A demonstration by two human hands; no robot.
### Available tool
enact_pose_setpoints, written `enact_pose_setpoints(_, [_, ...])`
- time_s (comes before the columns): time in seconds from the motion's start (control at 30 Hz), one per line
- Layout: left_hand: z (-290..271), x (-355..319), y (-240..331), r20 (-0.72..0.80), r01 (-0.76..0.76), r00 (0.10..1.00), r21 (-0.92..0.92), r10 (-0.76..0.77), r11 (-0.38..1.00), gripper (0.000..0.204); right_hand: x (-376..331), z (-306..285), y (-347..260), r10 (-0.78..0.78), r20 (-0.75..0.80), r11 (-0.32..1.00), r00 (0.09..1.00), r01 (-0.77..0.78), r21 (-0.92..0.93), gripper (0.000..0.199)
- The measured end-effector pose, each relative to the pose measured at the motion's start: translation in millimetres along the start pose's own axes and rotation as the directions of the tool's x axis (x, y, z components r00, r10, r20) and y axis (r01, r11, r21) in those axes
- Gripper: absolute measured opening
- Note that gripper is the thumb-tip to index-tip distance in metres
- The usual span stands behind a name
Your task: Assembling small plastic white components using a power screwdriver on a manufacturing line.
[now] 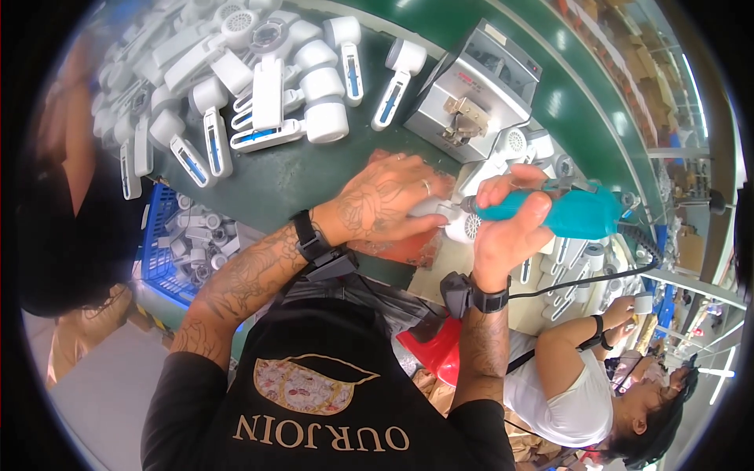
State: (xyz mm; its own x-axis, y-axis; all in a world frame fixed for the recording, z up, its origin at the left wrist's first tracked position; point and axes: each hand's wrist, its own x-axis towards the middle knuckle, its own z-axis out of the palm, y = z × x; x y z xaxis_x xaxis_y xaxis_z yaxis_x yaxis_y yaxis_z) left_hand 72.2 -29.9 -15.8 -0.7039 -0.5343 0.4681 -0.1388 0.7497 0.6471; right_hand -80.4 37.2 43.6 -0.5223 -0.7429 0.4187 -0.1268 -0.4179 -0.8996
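My left hand (386, 195) lies over a white handheld fan (464, 228) with a round grille, its fingers bent down onto the white plastic. Part of the fan is hidden under that hand. A teal electric screwdriver (581, 214) is gripped in my right hand (510, 235), held nearly level. Its tip points left, close to the fan and my left fingertips; whether it touches a screw cannot be made out. Under the left hand is a worn reddish mat (385, 257) on the green table (302, 177).
Many white fans (322, 82) are heaped at the far left. A silver screw feeder (440, 98) stands at the back. More fans (569, 275) lie at the right, near the screwdriver's black cord (581, 287). A blue basket (161, 271) holds white parts. Co-workers sit left and right (565, 392).
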Motion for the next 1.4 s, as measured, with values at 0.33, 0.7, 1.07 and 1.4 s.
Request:
enact_pose_setpoints(0.33, [-2,2,0,0.077,-0.054,0.996,0.106,0.046,0.993,0.032,-3,1,15,0.062,0.074,0.995,0.995,-0.068,0.07,0.038])
enact_pose_setpoints(0.7, [-2,-1,-6,0.057,-0.062,0.997,0.038,0.06,0.997,0.032,34,19,7,0.096,0.033,0.995,0.995,-0.097,0.027,0.043])
enact_pose_setpoints(1.07, [-5,-3,-1,0.029,-0.047,0.998,-0.029,0.048,0.998,0.032,68,40,35,-0.05,0.09,0.982,0.995,0.066,-0.18,0.036])
enact_pose_setpoints(1.4, [-8,2,-2,0.08,-0.088,0.993,0.024,0.086,0.996,0.03,-11,-3,-18,0.064,0.017,0.998,0.998,-0.063,-0.01,0.054])
